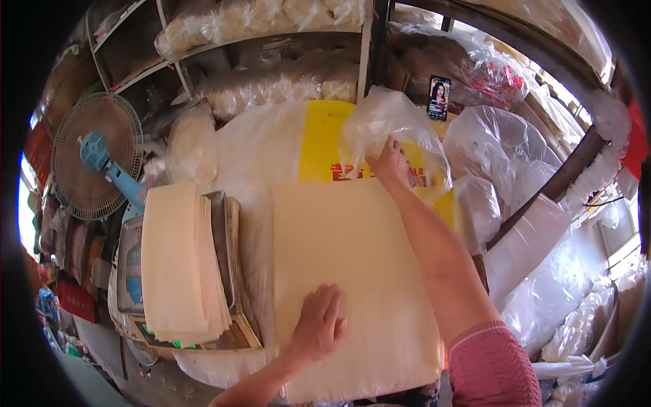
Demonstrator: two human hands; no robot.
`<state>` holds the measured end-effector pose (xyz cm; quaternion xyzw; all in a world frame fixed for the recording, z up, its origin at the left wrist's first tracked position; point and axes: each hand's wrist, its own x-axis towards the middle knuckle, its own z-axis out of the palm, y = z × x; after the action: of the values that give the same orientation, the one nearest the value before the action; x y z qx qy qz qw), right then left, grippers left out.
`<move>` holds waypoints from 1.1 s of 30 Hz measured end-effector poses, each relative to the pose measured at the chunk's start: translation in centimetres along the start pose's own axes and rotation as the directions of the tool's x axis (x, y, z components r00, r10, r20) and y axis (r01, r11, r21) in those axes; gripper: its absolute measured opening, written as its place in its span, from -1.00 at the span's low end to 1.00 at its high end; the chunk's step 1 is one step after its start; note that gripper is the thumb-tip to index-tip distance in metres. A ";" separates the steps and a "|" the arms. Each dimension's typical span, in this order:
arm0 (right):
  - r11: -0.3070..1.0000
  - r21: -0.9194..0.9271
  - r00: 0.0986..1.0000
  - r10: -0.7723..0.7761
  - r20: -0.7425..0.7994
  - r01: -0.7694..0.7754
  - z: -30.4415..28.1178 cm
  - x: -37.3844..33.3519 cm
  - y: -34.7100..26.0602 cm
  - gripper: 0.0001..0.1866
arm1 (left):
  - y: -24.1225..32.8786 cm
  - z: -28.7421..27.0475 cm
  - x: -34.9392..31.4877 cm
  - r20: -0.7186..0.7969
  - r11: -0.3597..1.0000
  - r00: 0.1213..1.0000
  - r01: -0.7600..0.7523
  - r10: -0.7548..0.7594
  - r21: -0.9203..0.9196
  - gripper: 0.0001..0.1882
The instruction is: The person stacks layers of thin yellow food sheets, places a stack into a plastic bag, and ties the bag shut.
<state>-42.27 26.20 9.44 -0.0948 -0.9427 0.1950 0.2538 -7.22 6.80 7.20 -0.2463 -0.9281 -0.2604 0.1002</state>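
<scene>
Head view: tall shelving (364, 64) packed with clear-wrapped bundles (271, 19), well beyond the right hand (395, 163) and to its left. Nearer, pale plastic sheeting (251, 146) spread over the work area, reaching beneath both hands' workspace. On top, a broad cream sheet (359, 251), smooth and roughly rectangular, possibly the top of a pile: directly under the left hand (320, 322), with its far edge just short of the right. To the right of the right hand, a loose heap of clear bags (502, 146). Far to the left of both hands, a round fan (95, 150) with a blue hub. Left of the left hand and a little farther off, a stack of narrow cream sheets (178, 264) across a scale (234, 271). Beyond the broad sheet, a crumpled clear bag (386, 122) at the right fingertips.

Left hand: fingers loosely bent, resting on the sheet, nothing gripped. Right hand: fingers at the film; pinch or mere contact, impossible to tell. Smallest, beyond the right hand and slightly right, a lit phone (439, 98) propped upright.

Step in hand, as a judgement: getting hold of the clear bag, sheet steadied from the left. Next move, probably calling for a sure pinch on thin, slippery film.
</scene>
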 end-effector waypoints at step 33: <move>0.253 0.869 0.770 -0.405 0.494 -0.424 -33.3 -34.2 1.6 -0.86 | 3.6 -4.1 -6.8 0.435 0.016 0.777 0.496 -0.455 -0.868 -0.38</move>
<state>4.19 28.80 20.22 0.1471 -0.6406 0.7492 -0.0818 0.73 4.51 10.11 0.0679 -0.5846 -0.7876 -0.1827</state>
